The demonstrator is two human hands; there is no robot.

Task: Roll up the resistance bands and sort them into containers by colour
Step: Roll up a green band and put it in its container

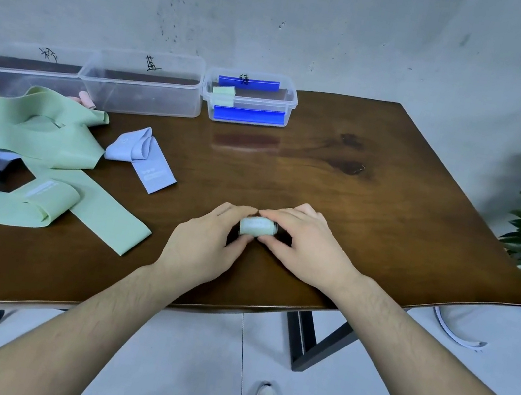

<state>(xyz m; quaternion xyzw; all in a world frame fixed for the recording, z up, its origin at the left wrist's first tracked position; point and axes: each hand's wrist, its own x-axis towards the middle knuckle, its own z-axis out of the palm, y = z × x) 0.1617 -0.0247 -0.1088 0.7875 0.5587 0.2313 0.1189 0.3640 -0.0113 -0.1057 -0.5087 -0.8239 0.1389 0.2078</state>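
Green band roll (257,226) sits on the table (374,196) at 6 o'clock of the blue-clipped container (248,99) — our left hand (205,243) and right hand (302,239) pinch its ends. Light, soft, springy, we judge — likely to unroll, so hold across the wrap.

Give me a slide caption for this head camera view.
Both hands hold a rolled green band on the wooden table.

Open table (374,196) stretches from the hands to the right box (248,97) at the back. Loose bands (36,137) sprawl across the left, crowding the approach to the left box (27,69) and middle box (143,82).
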